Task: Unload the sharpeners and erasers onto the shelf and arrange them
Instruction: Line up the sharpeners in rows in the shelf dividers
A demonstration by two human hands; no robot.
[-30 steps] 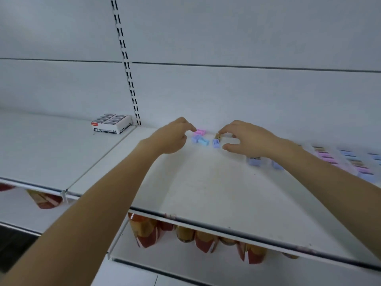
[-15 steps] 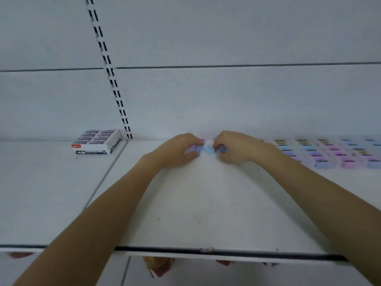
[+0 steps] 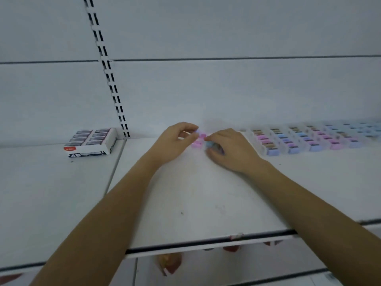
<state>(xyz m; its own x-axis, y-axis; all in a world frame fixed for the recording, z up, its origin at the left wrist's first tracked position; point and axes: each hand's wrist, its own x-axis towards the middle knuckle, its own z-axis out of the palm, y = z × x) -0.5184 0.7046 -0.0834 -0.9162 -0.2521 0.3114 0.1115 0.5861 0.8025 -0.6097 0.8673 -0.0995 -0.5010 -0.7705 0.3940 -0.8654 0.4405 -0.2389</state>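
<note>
Hands have parted mid-frame: the left hand pinches a lilac sharpener, the right hand a blue sharpener. A pink sharpener lies bared between them; arranging looks underway.

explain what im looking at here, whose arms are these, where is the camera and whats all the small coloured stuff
There is no machine here. These are a person's two bare arms, filmed by one wide-angle camera worn on their head, looking forward and down.

The white surface is a shop shelf. Near its back, the left hand and the right hand meet over a few loose sharpeners, pink and blue. The curled fingers of each hand pinch at them, though blur hides the exact grip.

To the right stand tidy rows of sharpeners in pink, blue and lilac. Far left sits a box of 4B erasers. Reddish packets show on the shelf below.
</note>
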